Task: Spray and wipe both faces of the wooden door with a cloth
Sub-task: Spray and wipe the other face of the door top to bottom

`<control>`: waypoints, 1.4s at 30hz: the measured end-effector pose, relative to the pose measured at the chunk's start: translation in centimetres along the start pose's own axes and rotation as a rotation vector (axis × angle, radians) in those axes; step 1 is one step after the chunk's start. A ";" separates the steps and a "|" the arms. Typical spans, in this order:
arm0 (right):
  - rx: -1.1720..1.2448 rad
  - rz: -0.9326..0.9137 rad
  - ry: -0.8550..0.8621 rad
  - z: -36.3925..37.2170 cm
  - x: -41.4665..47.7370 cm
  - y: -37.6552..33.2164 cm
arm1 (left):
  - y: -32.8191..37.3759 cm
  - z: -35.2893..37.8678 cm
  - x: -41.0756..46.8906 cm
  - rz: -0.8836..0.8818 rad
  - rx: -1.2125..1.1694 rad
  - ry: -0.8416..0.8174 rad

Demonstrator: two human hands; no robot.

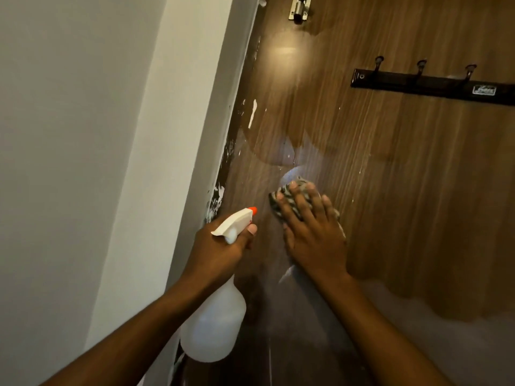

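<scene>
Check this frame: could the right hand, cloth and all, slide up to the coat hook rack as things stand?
Probably yes: the right hand presses the cloth flat on the door, and only bare wood lies between it and the hook rack.

Left hand (pixel 220 246) curled closed, right hand (pixel 315 235) flat, fingers spread.

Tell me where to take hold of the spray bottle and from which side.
Grip the spray bottle at its narrow neck just under the white trigger head, as the left hand does now. Come from behind, opposite the orange nozzle, which points at the door. The neck is slim enough to wrap, the body below looks too wide, and a finger reaches the trigger.
</scene>
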State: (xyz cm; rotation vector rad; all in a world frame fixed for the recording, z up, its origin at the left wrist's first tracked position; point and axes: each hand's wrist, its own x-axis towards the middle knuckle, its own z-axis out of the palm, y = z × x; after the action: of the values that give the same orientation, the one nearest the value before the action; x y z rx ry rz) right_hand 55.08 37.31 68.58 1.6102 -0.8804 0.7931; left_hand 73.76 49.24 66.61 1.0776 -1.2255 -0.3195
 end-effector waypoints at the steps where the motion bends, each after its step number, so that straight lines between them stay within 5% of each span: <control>1: 0.002 -0.026 0.007 -0.1 -1.4 0.6 | -0.3 -0.5 0.0 -0.005 0.006 -0.019; 5: 0.018 0.145 0.090 -1.5 -3.6 2.5 | -1.7 -2.3 0.0 -0.009 -0.014 -0.054; 10: 0.067 0.469 0.107 -1.8 6.2 -0.2 | -2.9 -3.2 1.5 -0.072 -0.068 -0.033; 15: 0.037 0.192 0.077 0.6 10.4 -4.1 | -3.1 -3.6 2.6 -0.073 -0.066 -0.035; 20: -0.008 -0.082 0.001 1.2 2.9 -3.4 | -3.0 -4.0 1.8 -0.093 -0.073 -0.091; 28: 0.096 0.419 0.114 -0.7 9.8 -3.4 | -4.2 -5.9 2.8 -0.049 -0.078 -0.062; 33: 0.080 0.106 0.115 2.2 11.6 -9.5 | -4.5 -6.8 2.8 0.054 -0.063 -0.027; 38: 0.130 -0.144 0.026 3.3 2.3 -12.5 | -5.0 -7.1 1.3 0.041 -0.006 -0.057; 42: 0.065 -0.134 -0.002 2.7 -3.6 -9.2 | -6.4 -7.6 -0.2 0.012 0.007 -0.067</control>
State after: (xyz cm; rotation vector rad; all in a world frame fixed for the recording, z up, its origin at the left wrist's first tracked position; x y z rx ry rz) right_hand 61.34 36.48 60.50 1.7082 -0.7469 0.7321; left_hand 82.36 49.90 61.78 1.0724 -1.2932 -0.3447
